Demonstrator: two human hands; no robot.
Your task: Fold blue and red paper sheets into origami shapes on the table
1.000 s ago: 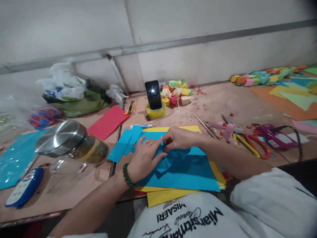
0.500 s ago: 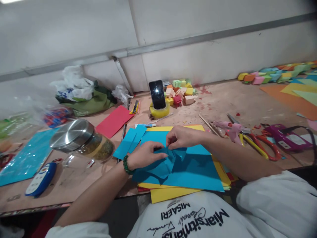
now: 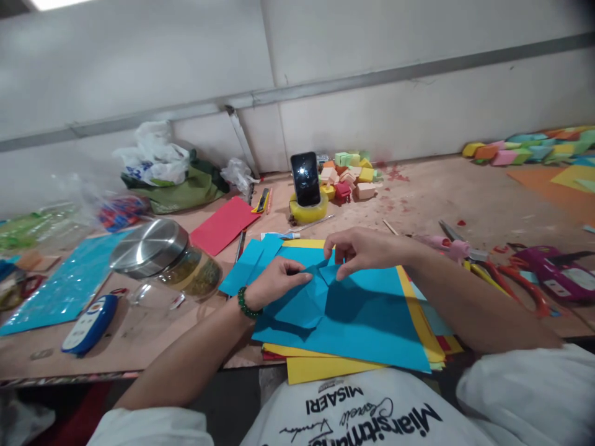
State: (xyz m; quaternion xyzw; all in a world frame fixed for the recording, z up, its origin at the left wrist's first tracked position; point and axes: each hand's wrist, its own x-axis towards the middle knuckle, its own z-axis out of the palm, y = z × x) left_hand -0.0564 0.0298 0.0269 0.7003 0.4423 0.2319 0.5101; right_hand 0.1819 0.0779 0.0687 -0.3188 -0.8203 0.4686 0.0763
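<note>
At the left of the worktop (image 3: 465, 204), a steel-lidded jar (image 3: 160, 263) is seen lying on its side, with a red sheet (image 3: 223, 225) behind it. Nearer the centre, the left hand (image 3: 274, 284) is pinched on the near edge of a folded blue paper (image 3: 302, 300), which is held just above a stack of sheets (image 3: 372, 316) at the front edge. A phone (image 3: 305, 179) is propped on a tape roll (image 3: 307, 212) behind. The right hand (image 3: 367, 249) is closed on the paper's upper corner. A fold is judged to be in progress; the next crease would call for aligned edges and firm pressing. Scissors (image 3: 506, 279) lie at the right.
</note>
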